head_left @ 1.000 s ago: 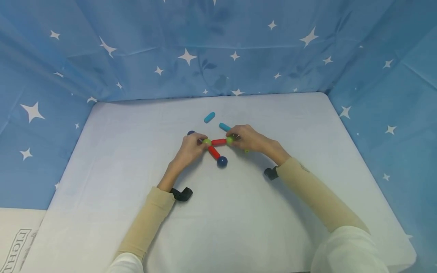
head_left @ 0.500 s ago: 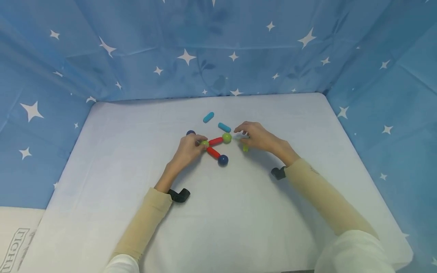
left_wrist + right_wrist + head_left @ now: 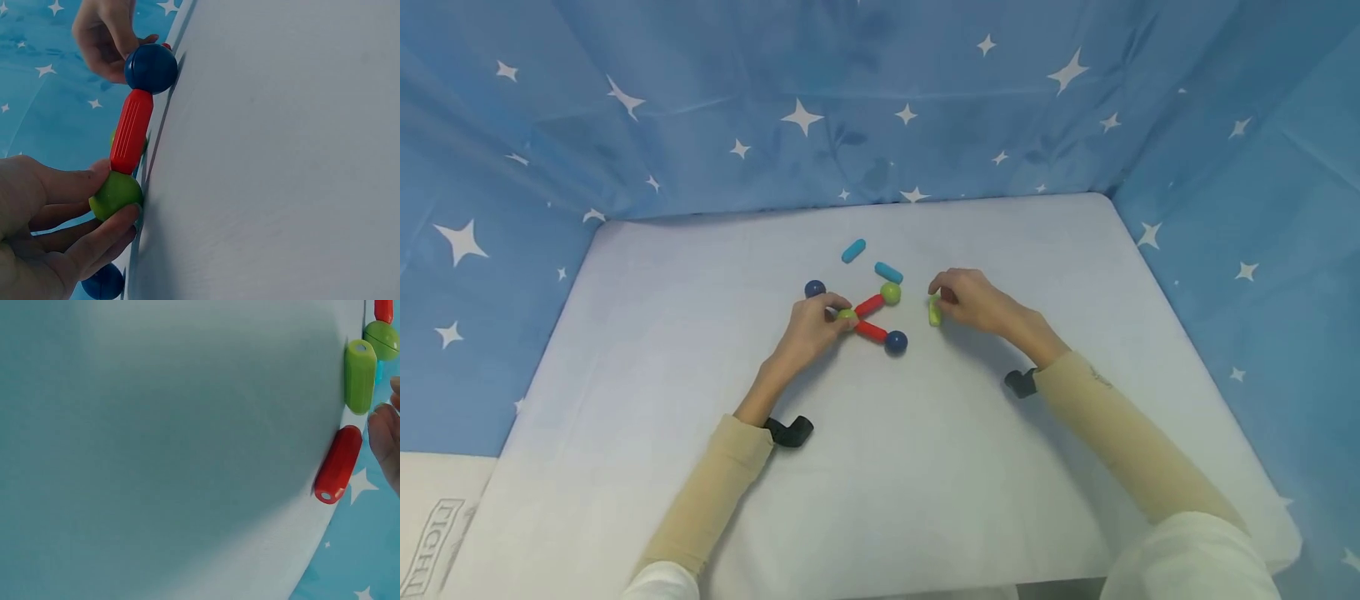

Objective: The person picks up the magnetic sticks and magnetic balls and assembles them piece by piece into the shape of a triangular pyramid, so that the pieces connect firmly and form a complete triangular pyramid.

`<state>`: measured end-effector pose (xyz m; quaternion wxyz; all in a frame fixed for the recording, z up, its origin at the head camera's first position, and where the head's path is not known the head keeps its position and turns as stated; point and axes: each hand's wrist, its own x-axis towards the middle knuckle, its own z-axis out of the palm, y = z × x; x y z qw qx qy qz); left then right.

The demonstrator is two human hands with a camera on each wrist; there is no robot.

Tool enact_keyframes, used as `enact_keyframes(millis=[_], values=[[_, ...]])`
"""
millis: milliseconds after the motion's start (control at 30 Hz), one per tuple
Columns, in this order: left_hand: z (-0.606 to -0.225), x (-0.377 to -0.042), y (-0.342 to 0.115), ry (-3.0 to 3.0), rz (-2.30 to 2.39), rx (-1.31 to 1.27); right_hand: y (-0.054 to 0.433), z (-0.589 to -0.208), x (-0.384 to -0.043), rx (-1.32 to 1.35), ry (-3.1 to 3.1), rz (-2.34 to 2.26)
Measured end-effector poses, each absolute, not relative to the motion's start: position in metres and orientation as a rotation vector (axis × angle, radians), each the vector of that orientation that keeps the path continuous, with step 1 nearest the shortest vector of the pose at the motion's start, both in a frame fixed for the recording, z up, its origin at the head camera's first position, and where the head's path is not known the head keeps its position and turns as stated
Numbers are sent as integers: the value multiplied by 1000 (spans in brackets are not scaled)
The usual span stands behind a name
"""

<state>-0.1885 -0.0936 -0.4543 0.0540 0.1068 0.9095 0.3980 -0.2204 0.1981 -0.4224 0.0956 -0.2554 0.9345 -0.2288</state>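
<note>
1. Clearly, the joined piece makes a V on the table [image 3: 887, 483]: its corner is a green ball [image 3: 847, 317], and its mouth faces the person's right.
2. One arm, a red stick [image 3: 870, 305], slants right and away from the person to a second green ball [image 3: 891, 292]; the other arm, a second red stick [image 3: 872, 331], slants right and towards the person to a blue ball [image 3: 896, 342].
3. A loose green stick [image 3: 935, 312] has its long axis running roughly towards and away from the person.
4. Only the right wrist view shows a third red stick [image 3: 338, 465], tilted just beside the green stick, and the grey dots on the ends of both.
5. The left wrist view shows the left hand [image 3: 811, 327] pinching the corner ball between thumb and fingers; the V extends from its fingertips towards the right hand [image 3: 976, 302].
6. The right hand's fingers are bent at the green stick's far end; whether they grip it, I cannot tell.
7. Another blue ball [image 3: 815, 288] sits just beyond the left hand.
</note>
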Motion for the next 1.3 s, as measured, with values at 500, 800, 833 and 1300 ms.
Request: enact_keyframes(millis=[500, 800, 833, 1300], values=[[-452, -184, -93, 2741, 1205, 344, 189, -434, -221, -596, 2778, -624], [-454, -185, -93, 2741, 1210, 364, 180, -432, -219, -467, 2755, -675], [-455, -185, -93, 2740, 1211, 367, 179, -431, -219, -447, 2745, -679], [-454, -185, -95, 2724, 1236, 407, 169, -426, -225, -243, 2613, -817]])
